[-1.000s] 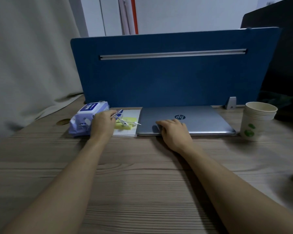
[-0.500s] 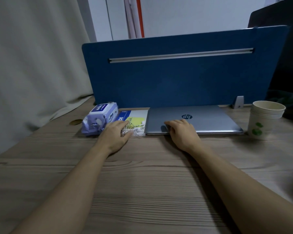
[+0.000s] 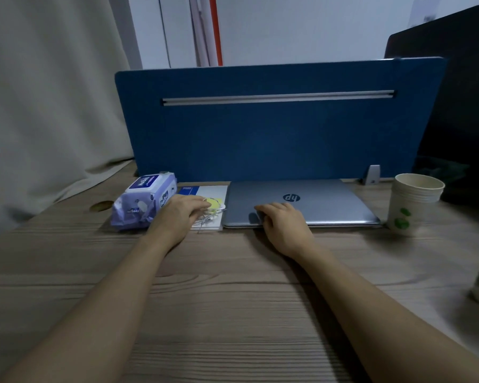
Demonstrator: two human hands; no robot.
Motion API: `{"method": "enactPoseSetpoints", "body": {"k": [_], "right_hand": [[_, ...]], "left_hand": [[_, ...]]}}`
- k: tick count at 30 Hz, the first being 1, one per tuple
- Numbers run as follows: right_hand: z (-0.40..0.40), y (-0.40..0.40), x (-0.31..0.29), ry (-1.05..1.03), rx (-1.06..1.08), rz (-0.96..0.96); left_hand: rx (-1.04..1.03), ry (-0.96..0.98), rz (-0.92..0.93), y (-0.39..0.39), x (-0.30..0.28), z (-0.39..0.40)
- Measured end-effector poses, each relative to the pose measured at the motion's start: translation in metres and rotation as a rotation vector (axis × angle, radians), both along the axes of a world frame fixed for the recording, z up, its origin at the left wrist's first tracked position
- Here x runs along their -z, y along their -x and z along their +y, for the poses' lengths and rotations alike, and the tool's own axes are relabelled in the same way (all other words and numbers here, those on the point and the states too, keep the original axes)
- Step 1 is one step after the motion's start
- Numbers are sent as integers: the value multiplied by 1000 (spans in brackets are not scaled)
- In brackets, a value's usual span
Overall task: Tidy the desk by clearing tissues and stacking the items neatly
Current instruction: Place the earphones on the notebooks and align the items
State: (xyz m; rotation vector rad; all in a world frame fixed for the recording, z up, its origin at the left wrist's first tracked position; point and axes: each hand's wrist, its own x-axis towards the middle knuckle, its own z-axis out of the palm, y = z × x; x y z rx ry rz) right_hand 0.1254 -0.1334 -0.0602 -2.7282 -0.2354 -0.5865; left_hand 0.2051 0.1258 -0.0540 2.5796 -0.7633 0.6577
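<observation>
- Laptop (image 3: 302,201), closed, lies against the blue divider (image 3: 274,128); its lid shows the "hp" logo.
- Right hand (image 3: 284,226) rests on the laptop's front left corner, fingers loosely bent, grasping nothing.
- Left hand (image 3: 181,214) lies flat on the booklet (image 3: 205,190) just left of the laptop, over white earphones (image 3: 209,217).
- Wipes pack (image 3: 143,201), lettering unreadable, sits left of the booklet.
- Paper cups (image 3: 412,203) stand stacked right of the laptop.

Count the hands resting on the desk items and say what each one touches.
2. The left hand rests on the booklet and earphone cable; the right hand lies on the closed laptop.
</observation>
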Motion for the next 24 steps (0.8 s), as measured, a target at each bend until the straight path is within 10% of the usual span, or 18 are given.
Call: {"method": "enactPoseSetpoints", "body": {"k": [24], "right_hand": [[1,15,-5,-32,-18,30]], "left_hand": [[12,335,-67,45,-3,16]]}}
